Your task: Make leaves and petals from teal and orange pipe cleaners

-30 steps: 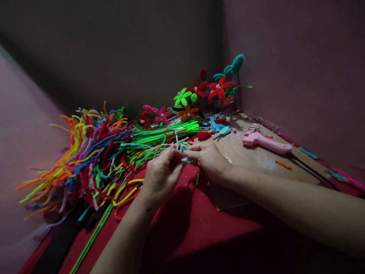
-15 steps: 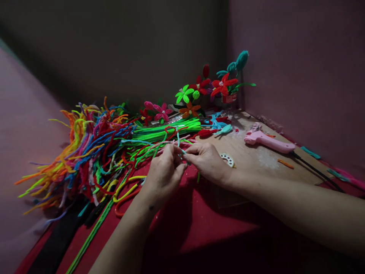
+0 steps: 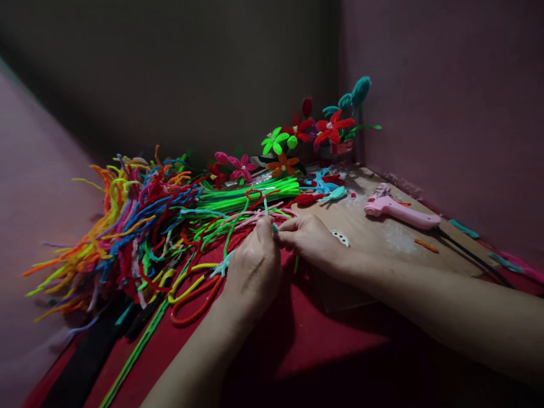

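- Currently, head view, two bare hands meet over one red counter (image 3: 314, 323), both the wearer's own.
- Left hand (image 3: 257, 260): one, curled, fingertips pressed on one small aqua piece (image 3: 275, 228); grip partly hidden.
- Right hand (image 3: 312, 241): one, thumb and finger pinching the same piece.
- Aqua piece sits between the two sets of fingertips, mostly covered, shape can't be told.
- One pale blue strand (image 3: 266, 205) rises just beyond left fingertips; can't tell if joined to the piece.
- One white disc (image 3: 340, 238) with holes, partly behind right hand, on one wooden board (image 3: 374, 249).
- One pink glue gun (image 3: 402, 213) lies on the board, one black cord (image 3: 471, 255) trailing right.
- One orange scrap (image 3: 426, 245) near it.
- Two buds lie by the board's far-left edge: one red bud (image 3: 306, 199), one aqua bud (image 3: 334, 194).
- Six open flowers at back: one green (image 3: 275, 140), one orange (image 3: 283, 164), one pink (image 3: 242, 167), three red (image 3: 334, 129).
- One green bundle (image 3: 255, 192) in front of them.
- One multicolour heap of fuzzy stems (image 3: 140, 226) at left, too tangled to count.
- Two looped handles near left wrist: one yellow handle (image 3: 190, 288), one orange-red handle (image 3: 186, 323).
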Demonstrator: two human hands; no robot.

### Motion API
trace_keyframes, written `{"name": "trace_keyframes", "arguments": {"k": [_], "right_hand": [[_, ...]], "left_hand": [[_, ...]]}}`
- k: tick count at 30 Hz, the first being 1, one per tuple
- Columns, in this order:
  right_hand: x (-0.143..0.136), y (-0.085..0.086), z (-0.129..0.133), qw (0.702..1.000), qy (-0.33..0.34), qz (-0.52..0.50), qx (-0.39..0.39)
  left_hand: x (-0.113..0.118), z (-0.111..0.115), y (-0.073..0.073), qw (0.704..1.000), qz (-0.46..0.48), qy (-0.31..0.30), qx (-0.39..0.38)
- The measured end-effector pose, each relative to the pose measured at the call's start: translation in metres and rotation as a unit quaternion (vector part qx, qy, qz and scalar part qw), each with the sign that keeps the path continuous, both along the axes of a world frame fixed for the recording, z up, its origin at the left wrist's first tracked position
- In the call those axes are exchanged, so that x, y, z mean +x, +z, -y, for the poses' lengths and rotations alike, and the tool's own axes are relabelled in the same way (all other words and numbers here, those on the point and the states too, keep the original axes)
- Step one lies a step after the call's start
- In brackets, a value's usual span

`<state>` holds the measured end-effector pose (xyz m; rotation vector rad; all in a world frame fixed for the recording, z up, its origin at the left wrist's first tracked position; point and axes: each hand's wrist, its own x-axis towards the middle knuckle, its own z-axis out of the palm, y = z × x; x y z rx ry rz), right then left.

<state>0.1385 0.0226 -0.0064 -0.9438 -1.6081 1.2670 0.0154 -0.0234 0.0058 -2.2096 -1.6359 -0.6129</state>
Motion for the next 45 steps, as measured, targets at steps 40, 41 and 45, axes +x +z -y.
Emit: {"name": "trace_keyframes", "arguments": {"k": [40,41,45], "right_hand": [[0.005,0.009,-0.003,0.957,0.124,-0.191,-0.179],[0.006,0.010,-0.003,0.954,0.127,-0.194,-0.189],[0.008,0.013,-0.005,0.938,0.124,-0.204,-0.251]], "left_hand": [[-0.013,-0.013,0.018,0.886,0.404,-0.181,-0.136],[-0.014,-0.014,0.019,0.862,0.433,-0.190,-0.185],[-0.018,-0.014,0.021,0.778,0.517,-0.222,-0.279]]}}
